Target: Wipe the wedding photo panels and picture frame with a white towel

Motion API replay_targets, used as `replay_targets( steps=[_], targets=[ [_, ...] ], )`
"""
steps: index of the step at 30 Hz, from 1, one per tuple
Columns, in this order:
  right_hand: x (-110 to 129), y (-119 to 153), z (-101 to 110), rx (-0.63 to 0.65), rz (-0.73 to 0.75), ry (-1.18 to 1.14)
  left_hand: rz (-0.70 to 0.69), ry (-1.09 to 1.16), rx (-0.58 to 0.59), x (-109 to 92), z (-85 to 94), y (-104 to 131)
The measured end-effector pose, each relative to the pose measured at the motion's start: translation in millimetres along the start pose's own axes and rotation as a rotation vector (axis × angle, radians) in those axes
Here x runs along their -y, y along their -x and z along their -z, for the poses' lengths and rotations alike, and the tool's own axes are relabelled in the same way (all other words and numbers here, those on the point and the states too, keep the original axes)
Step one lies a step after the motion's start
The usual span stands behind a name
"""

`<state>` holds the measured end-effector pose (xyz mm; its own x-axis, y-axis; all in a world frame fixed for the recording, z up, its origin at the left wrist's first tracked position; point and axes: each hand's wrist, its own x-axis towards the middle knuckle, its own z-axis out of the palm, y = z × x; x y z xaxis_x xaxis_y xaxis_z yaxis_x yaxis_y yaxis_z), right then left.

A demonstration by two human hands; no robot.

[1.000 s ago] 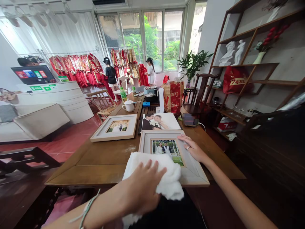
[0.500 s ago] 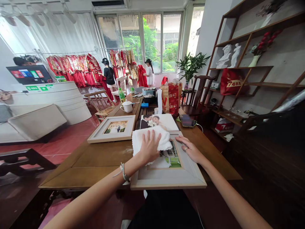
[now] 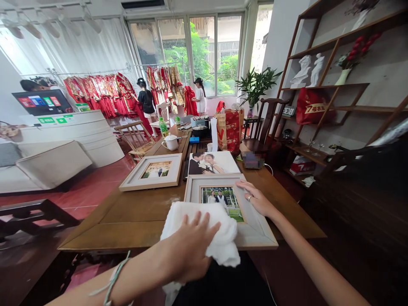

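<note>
My left hand [image 3: 191, 240] lies with fingers spread on a white cloth [image 3: 223, 229], pressing it over the lower left of a framed photo [image 3: 256, 231]. Part of the cloth hangs past the near edge of the frame. The palm's underside is hidden. My right hand [image 3: 256, 199] rests with its fingers stretched along the right border of the same pale frame and holds nothing else. Inside the frame a picture of two people [image 3: 218, 197] shows, its lower left covered by the cloth.
A second framed photo [image 3: 153, 173] lies to the left on the wooden table [image 3: 127, 216]. Behind stand an unframed couple print [image 3: 213, 163], a white teapot [image 3: 171, 142], a red and tan paper bag [image 3: 230, 131] and a phone [image 3: 251, 160]. People stand by red garments [image 3: 105, 93].
My left hand has drawn the cloth down towards me, from the upper part of the frame to its near edge, uncovering the photo's top. The right hand stays on the border.
</note>
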<state>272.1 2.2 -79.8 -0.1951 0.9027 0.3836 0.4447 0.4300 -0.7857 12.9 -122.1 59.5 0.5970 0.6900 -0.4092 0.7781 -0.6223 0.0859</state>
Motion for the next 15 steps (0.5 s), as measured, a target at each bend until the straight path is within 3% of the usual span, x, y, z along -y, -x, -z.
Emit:
replay_targets(
  steps=[3,5,10,15],
  targets=[
    [0.3,0.2,0.4,0.004,0.000,0.001,0.025,0.015,0.007,-5.6,1.4,6.3],
    [0.4,0.4,0.6,0.007,0.002,0.001,0.060,-0.021,-0.042,-3.1,-0.4,-6.6],
    [-0.9,0.4,0.6,0.003,0.005,0.001,0.168,-0.162,-0.256,19.8,-7.3,-74.2],
    [-3.1,-0.8,0.6,-0.007,0.017,-0.009,0.049,-0.188,-0.398,28.6,-8.7,-123.1]
  ],
)
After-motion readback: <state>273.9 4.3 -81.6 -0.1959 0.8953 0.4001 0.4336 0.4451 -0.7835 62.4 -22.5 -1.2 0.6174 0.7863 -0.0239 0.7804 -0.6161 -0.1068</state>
